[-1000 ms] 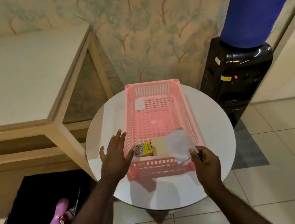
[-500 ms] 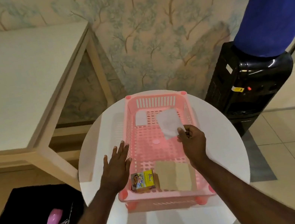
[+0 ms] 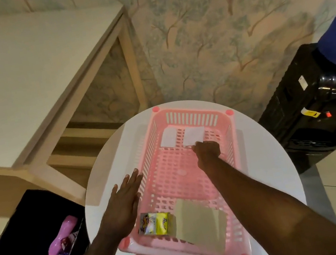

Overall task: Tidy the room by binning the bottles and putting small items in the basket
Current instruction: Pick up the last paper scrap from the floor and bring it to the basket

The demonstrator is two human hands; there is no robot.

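A pink plastic basket (image 3: 230, 138) stands on a round white table (image 3: 264, 159). My right hand (image 3: 208, 150) reaches deep into the basket and pinches the near edge of a white card (image 3: 194, 134), which lies flat on the floor at the far end. A second white card (image 3: 168, 137) lies just left of it. At the basket's near end sit a small yellow box (image 3: 155, 222) and a tan card (image 3: 199, 223). My left hand (image 3: 123, 200) is flat with straight fingers against the basket's left wall.
A black bin (image 3: 22, 225) stands on the floor at the left, with a pink bottle (image 3: 61, 237) inside. A pale wooden desk (image 3: 18, 70) fills the upper left. A black water dispenser (image 3: 321, 109) with a blue bottle stands at the right.
My right hand carried the white card from the basket's near edge to its far end and lowered it onto the floor beside the other card. My left hand stayed at the left wall.
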